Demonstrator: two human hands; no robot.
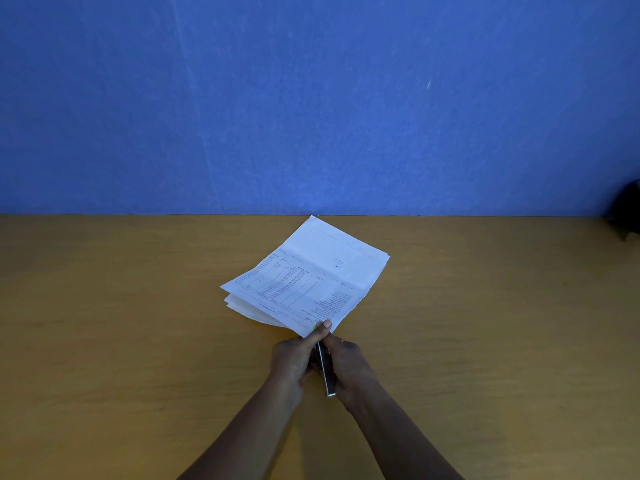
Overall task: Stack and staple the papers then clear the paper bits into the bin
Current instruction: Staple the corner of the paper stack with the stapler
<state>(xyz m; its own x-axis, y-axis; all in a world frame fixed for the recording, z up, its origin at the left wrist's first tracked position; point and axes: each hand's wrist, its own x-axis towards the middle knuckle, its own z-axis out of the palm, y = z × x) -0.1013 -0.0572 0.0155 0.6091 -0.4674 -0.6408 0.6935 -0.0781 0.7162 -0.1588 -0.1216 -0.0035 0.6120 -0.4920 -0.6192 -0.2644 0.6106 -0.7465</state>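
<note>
Reaching in from the bottom edge, both forearms were cut off by the frame below the elbow. The left hand point(294, 358) and right hand point(346, 365) met just short of the papers point(308, 275), close together, with a dark slim stapler point(325, 370) between them. Only its top face and shiny rear end showed; the front end was hidden behind the left thumb and the paper corner, so whether it actually straddled the sheets couldn't be made out. Right fingers were wrapped around the stapler's side, mostly out of sight beneath it. The left fingers curled narrow, thumb tip pressed on the near corner of the papers, pinching that corner; the fingers under it weren't visible.

The papers lay on the wooden table point(138, 323) as a rough stack, rotated, the far corner nearly touching the blue wall point(311, 98). Sheets fanned apart along the left edge, not squared up. The top sheet carried a printed table and text lines, too small to read.

Far right, a dark object point(627, 216) sat at the table's back edge, cut off by the frame and unidentifiable. The table around the stack was bare wood.
</note>
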